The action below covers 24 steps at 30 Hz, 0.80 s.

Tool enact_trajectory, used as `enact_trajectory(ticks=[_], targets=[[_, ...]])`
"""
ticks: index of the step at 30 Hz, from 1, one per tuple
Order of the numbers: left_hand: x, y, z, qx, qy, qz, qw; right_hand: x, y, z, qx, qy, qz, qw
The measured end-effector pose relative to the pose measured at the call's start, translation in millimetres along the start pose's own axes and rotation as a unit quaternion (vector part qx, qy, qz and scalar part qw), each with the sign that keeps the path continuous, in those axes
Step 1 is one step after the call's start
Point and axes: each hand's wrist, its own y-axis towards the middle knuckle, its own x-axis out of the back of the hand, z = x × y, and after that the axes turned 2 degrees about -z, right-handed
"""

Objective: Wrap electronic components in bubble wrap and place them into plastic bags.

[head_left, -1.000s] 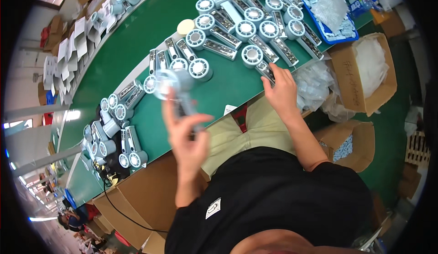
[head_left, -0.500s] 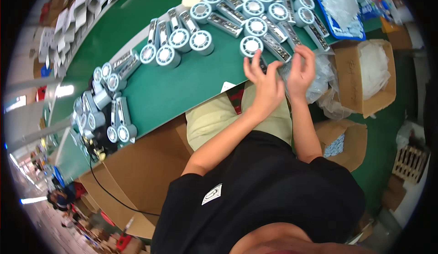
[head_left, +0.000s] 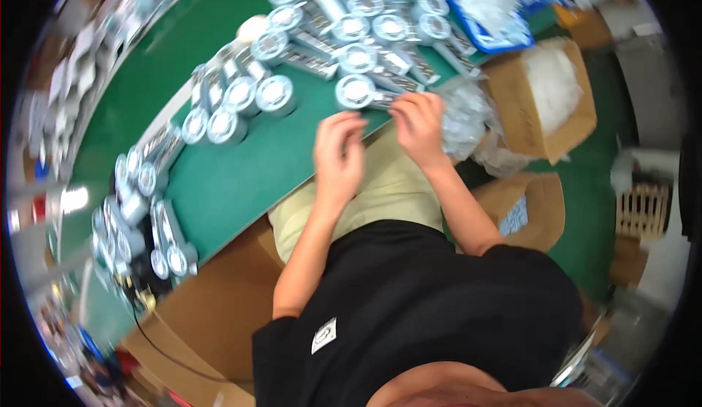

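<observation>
A light-blue handheld fan body [head_left: 356, 91] lies at the front of the green table. It has a round slotted head and a short handle with dark electronic parts showing. My right hand [head_left: 421, 129] is at its handle end, the bent fingertips closed there and partly covering it. Just left of the handle, my left hand [head_left: 338, 158] hovers by the table's front edge. Its fingers are curved, the thumb stands apart, and no object shows in it. Several similar fan bodies [head_left: 358, 58] crowd together behind, handles pointing to the right.
More fan bodies [head_left: 227, 124] lie in groups along the green table [head_left: 241, 176] to the left. At the far right is a blue tray [head_left: 504, 46] of small light-blue parts under clear plastic. Clear bags [head_left: 464, 118] and cardboard boxes [head_left: 512, 103] stand beside my right arm.
The view has shifted, so the table's things sit further left. My left hand has come off the nearest fan body and moved left. My right hand has moved in to its handle end.
</observation>
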Motion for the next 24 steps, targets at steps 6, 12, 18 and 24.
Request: enact_trajectory(ticks=[6,12,18,24], targets=[[51.6,-31.4,11.2,0.024,0.065,-0.015,0.998,18.9,32.0,-10.9,0.085,0.037,0.065,0.994],[96.3,-70.7,6.7,0.075,0.066,-0.031,0.994,70.8,103.5,-155.7,-0.071,-0.063,-0.079,0.992],[103.0,-86.4,-4.0,0.091,0.074,-0.048,0.992,80.8,132.2,-289.1,-0.129,-0.280,0.007,0.951],[102.2,-78.1,-13.3,0.088,0.065,-0.058,0.992,84.5,160.2,-218.4,-0.166,-0.054,-0.103,0.979]])
